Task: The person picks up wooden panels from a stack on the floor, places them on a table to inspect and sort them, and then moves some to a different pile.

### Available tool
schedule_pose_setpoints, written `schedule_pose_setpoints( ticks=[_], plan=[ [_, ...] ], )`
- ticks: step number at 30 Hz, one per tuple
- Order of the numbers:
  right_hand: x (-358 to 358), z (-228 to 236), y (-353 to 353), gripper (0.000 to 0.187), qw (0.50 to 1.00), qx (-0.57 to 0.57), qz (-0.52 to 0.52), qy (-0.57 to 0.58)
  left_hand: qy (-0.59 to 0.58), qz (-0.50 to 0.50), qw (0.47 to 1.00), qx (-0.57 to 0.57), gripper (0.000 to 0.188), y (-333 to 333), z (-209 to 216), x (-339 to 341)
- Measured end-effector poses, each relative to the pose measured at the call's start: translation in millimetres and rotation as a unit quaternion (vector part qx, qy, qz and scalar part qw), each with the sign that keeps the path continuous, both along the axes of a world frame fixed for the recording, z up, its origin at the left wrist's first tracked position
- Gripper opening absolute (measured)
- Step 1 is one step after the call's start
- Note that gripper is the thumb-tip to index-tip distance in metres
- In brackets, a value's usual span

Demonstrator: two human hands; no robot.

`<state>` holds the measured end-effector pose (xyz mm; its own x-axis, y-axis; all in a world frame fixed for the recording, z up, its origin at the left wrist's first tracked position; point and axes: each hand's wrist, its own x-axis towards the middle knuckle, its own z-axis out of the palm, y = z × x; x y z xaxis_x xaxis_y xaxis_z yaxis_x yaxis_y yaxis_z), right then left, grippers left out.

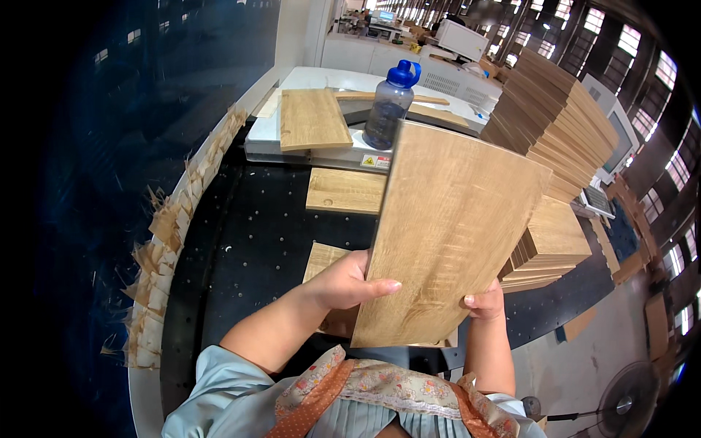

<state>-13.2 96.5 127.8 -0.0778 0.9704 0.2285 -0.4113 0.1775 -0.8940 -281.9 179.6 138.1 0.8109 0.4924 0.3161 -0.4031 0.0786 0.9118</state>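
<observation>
A rectangular wood-grain board (453,219) is held up in front of me, tilted, with its broad face toward me. My left hand (354,281) grips its left edge, thumb on the face and fingers behind. On the lower right edge my right hand (485,301) holds it the same way, its fingers mostly hidden. Behind the held board, a narrower wood-grain board (343,190) lies on the black table (270,212). Another board piece (321,259) shows partly beside my left wrist.
A wood-grain panel (314,120) and a blue-capped water bottle (391,106) stand on the white machine ledge (263,139). Tall stacked boards (548,117) rise at right, above a lower stack (555,241). Torn tape (164,226) lines the left edge. A fan (624,403) stands lower right.
</observation>
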Motion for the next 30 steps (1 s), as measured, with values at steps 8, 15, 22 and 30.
schedule_pose_setpoints(
  ticks=[8, 15, 22, 30],
  plan=[
    [-9.8, 57.4, 81.5, 0.041, 0.883, 0.042, -0.171, -0.434, -0.136, 0.2, 0.934, -0.265, 0.055, 7.9, -63.9, -14.6],
    [62.4, -48.1, 155.3, 0.034, 0.656, 0.064, -0.209, -0.723, -0.209, 0.292, 0.84, -0.407, 0.053, 34.0, -104.4, -59.1],
    [38.4, -122.7, 220.6, 0.03, 0.577, 0.053, -0.231, -0.781, -0.207, 0.333, 0.853, -0.345, 0.051, 40.9, -121.8, -67.2],
    [34.8, -126.8, 204.6, 0.011, 0.596, 0.175, -0.163, -0.767, -0.216, 0.337, 0.849, -0.344, 0.051, 51.3, -116.1, -65.6]
  ],
)
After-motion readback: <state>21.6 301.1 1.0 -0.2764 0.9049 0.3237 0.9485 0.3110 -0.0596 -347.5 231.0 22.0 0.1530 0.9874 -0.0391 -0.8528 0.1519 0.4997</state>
